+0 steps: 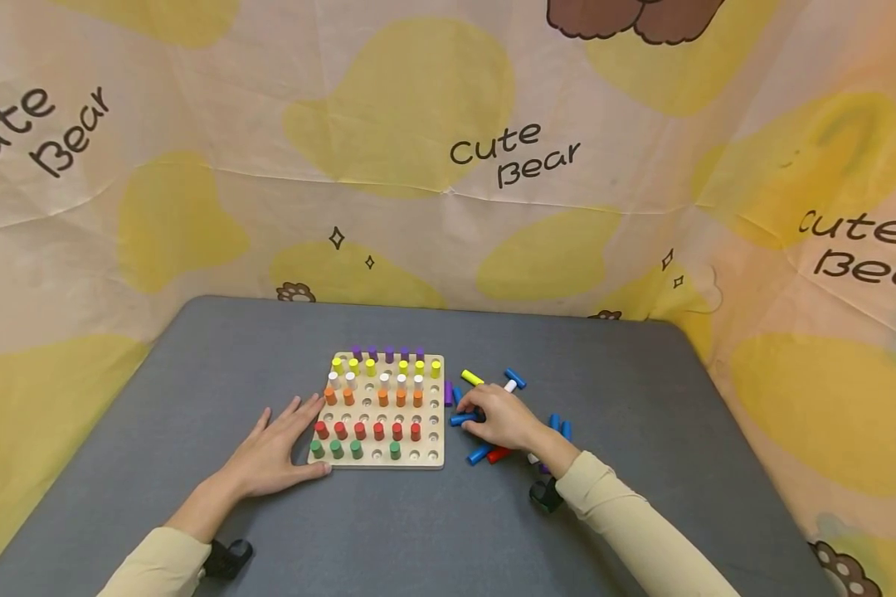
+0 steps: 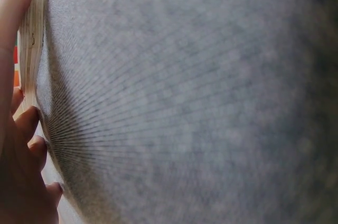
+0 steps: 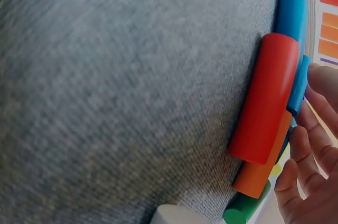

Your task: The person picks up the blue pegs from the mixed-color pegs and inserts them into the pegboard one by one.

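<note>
A pale wooden pegboard (image 1: 406,461) lies on the table with rows of upright coloured pegs in its holes. My left hand (image 1: 272,452) is spread at the board's left side, with fingertips and thumb at its edge. In the left wrist view, the thumb (image 2: 11,10) lies against the board's wooden side (image 2: 33,34). Just right of the board, my right hand (image 1: 502,419) pinches a blue peg (image 1: 460,420) between thumb and fingers. The right wrist view shows the thumb (image 3: 323,82) against this blue peg (image 3: 300,86), behind a red peg (image 3: 264,100).
Loose pegs lie around the right hand: a yellow peg (image 1: 472,377), a blue peg (image 1: 515,378) and a purple peg (image 1: 448,392) beyond it, and a red peg (image 1: 498,454) nearer. Grey cloth covers the table (image 1: 388,531). A printed fabric backdrop (image 1: 388,108) surrounds it.
</note>
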